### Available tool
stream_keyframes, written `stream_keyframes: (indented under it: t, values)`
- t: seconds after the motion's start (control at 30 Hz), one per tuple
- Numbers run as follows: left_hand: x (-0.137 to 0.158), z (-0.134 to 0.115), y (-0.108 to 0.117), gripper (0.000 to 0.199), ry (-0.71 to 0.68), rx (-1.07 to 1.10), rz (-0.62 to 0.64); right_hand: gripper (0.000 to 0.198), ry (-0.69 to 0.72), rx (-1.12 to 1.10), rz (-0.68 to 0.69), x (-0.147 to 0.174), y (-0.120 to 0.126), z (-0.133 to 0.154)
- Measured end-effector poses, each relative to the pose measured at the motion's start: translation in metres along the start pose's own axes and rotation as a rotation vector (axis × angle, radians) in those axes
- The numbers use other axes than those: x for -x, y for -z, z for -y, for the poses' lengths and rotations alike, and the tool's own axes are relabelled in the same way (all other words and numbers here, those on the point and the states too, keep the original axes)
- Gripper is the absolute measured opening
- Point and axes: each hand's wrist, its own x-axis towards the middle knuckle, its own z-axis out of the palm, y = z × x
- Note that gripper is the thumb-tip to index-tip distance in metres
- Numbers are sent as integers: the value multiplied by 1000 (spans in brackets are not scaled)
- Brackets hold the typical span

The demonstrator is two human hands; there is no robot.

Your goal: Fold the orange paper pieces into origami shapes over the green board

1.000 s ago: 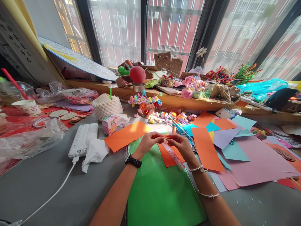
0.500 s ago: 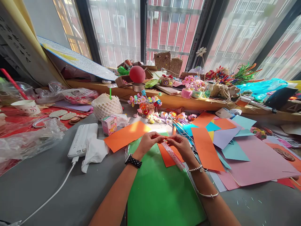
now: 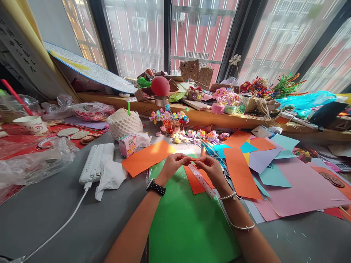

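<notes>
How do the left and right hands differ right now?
Wrist: the left hand wears a dotted black watch; the right hand wears a beaded bracelet with a bangle farther back. Pose: the left hand points rightward, the right hand leftward. Both pinch a small orange piece, apparently paper.

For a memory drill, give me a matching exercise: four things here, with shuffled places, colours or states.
1. small orange strip
2. wristwatch
3. power bank
4. paper cup

A. black strap with white dots
B. on the red covering
C. held by the left hand and right hand
D. white, with a cable plugged in

1-C, 2-A, 3-D, 4-B
</notes>
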Motion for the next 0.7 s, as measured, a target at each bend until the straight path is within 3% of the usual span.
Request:
stream_keyframes:
  t: [0.53,0.7]
  values:
    - [2,-2,-1,21,-41,46,-80,18,10,-2,-38,2,-2,4]
    - [0,1,0,30,-36,103,-76,18,37,17,-65,2,-3,4]
